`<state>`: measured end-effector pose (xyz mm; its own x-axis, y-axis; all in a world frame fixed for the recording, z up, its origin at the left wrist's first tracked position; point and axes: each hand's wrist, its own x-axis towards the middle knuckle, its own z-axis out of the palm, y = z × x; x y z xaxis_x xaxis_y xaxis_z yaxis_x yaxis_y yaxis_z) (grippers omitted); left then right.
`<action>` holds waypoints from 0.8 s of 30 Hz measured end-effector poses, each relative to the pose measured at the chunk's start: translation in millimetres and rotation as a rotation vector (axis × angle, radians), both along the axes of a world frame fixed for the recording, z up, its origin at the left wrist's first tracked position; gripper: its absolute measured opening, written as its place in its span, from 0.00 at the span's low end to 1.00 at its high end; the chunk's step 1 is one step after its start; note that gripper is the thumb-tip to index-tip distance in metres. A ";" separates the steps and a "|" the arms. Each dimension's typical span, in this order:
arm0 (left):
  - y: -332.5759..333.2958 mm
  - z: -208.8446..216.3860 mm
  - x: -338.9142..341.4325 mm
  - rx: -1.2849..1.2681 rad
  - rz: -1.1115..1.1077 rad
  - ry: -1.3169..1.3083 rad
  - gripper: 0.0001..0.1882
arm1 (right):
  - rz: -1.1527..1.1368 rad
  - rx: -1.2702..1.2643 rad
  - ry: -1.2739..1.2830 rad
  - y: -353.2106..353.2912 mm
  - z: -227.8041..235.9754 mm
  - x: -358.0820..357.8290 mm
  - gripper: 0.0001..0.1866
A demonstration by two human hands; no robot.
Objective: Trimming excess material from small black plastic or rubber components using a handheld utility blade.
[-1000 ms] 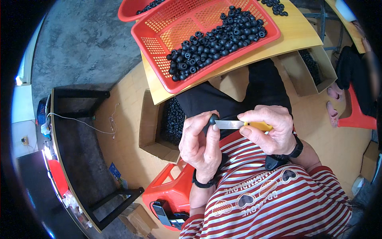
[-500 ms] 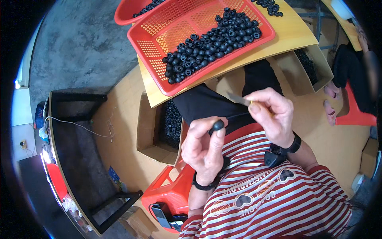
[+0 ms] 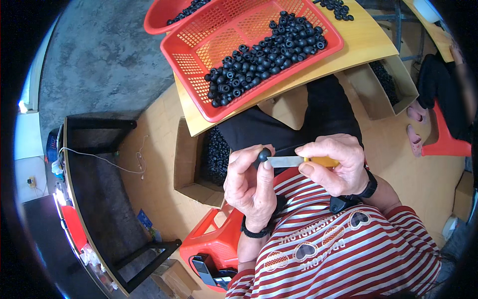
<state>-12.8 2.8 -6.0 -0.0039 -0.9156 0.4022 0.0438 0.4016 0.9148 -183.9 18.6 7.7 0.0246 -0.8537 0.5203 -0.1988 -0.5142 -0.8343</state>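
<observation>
Between the thumb and fingers of my left hand (image 3: 251,187) is a small round black rubber part (image 3: 263,155). My right hand (image 3: 336,164) grips the yellow handle of a utility knife (image 3: 285,162), its flat blade pointing left. The blade's tip meets the black part by my left thumb, or lies just in front of it; I cannot tell which. Both hands are above my lap. Beyond them, a red plastic basket (image 3: 219,113) on the table holds many similar black parts (image 3: 264,62).
The yellow table (image 3: 368,40) carries the basket, a red bowl (image 3: 152,22) and loose black parts. Cardboard boxes (image 3: 191,192) of black parts stand on the floor at both sides. A red stool (image 3: 211,239) with a phone is at left; another person sits at far right.
My right hand has turned the knife, so its blade now points left and reaches the black part. My left hand has shifted slightly left, still pinching the part.
</observation>
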 end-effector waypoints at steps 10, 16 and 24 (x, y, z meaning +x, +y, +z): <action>0.0 -1.6 4.2 -0.016 0.013 -0.088 0.09 | -0.001 -0.016 0.005 -1.2 -2.9 0.7 0.10; -1.6 -0.5 1.5 -0.097 0.117 -0.118 0.12 | 0.005 -0.011 0.030 -1.5 -2.7 1.1 0.10; 0.0 5.0 1.5 -0.150 0.139 -0.241 0.11 | -0.001 0.061 0.008 0.2 1.3 1.1 0.08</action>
<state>-11.3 2.9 -0.9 0.0053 -0.8448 0.5351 -0.2317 0.5195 0.8225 -182.8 18.9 9.0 0.0282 -0.8836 0.4674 -0.2062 -0.4626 -0.8622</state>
